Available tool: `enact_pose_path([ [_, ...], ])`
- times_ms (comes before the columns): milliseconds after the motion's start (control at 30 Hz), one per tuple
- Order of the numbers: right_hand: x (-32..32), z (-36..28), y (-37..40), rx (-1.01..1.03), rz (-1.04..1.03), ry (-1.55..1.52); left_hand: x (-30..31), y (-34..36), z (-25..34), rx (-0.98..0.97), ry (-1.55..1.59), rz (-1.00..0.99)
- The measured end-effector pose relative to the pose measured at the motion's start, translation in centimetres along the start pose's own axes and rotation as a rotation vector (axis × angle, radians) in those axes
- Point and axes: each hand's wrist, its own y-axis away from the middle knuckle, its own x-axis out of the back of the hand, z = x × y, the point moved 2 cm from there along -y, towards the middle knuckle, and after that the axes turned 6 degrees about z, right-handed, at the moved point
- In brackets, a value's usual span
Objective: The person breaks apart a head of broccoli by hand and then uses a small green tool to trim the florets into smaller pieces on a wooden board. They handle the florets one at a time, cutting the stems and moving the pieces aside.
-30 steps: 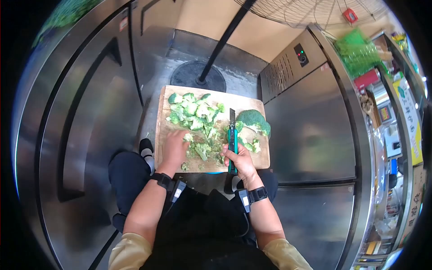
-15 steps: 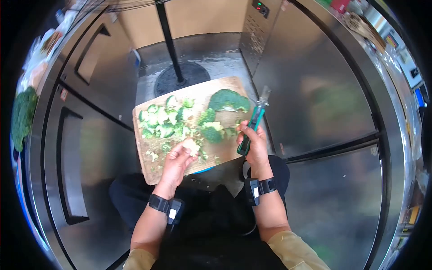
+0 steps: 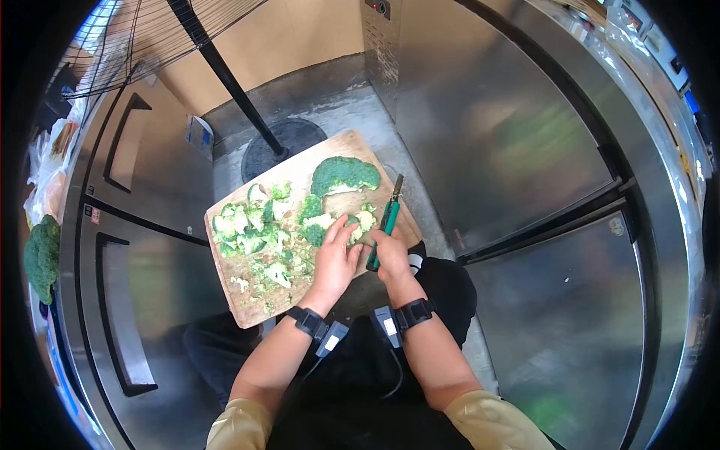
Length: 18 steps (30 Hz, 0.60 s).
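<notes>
My right hand is wrapped round the green handle of a knife, its blade pointing up and away over the board's right edge. My left hand reaches over the wooden cutting board, fingers apart, its fingertips at small broccoli pieces. A large broccoli head lies at the back of the board. Cut florets are heaped on the left side, and a pale piece lies in front of them among crumbs.
Steel cabinets stand left and right. Behind the board, a black pole rises from a round base on the floor. Another broccoli head sits at far left. A wire fan cage shows at upper left.
My left hand has moved right to the small pieces, and the pale piece it held now lies on the board. The knife stays in my right hand. The view has shifted.
</notes>
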Motion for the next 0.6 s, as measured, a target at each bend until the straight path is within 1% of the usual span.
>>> enact_pose_path([
  [67, -1.0, 0.6, -0.1, 0.015, 0.016, -0.014, 1.1, 1.3, 0.3, 0.031, 0.065, -0.033],
  [167, -1.7, 1.0, -0.1, 0.029, 0.025, -0.012, 3.9, 3.6, -0.6, -0.079, -0.023, 0.002],
  [200, -2.0, 0.8, 0.1, 0.028, 0.038, -0.037, 4.6, 4.5, -1.8, -0.029, 0.055, 0.037],
  [300, -2.0, 0.4, 0.3, 0.057, 0.002, 0.043, 7.5, 6.5, -4.5, 0.039, -0.090, 0.202],
  [367, -1.5, 1.3, -0.7, 0.162, 0.014, 0.039, 9.3, 7.3, -5.1, 0.083, -0.258, 0.291],
  [433, -1.3, -0.2, 0.7, 0.208, 0.044, 0.104, 10.5, 7.7, -5.8, 0.137, -0.408, 0.358],
  [467, -0.9, 0.4, 0.0, 0.262, 0.076, 0.161, 10.7, 7.9, -6.2, 0.150, -0.470, 0.327],
  [567, -0.1, 0.9, -0.2, 0.254, -0.005, 0.192, 10.7, 7.8, -8.3, 0.238, -0.353, 0.292],
  [600, -0.3, 0.7, 0.8, 0.229, -0.019, 0.185, 10.7, 7.5, -8.5, 0.211, -0.368, 0.267],
])
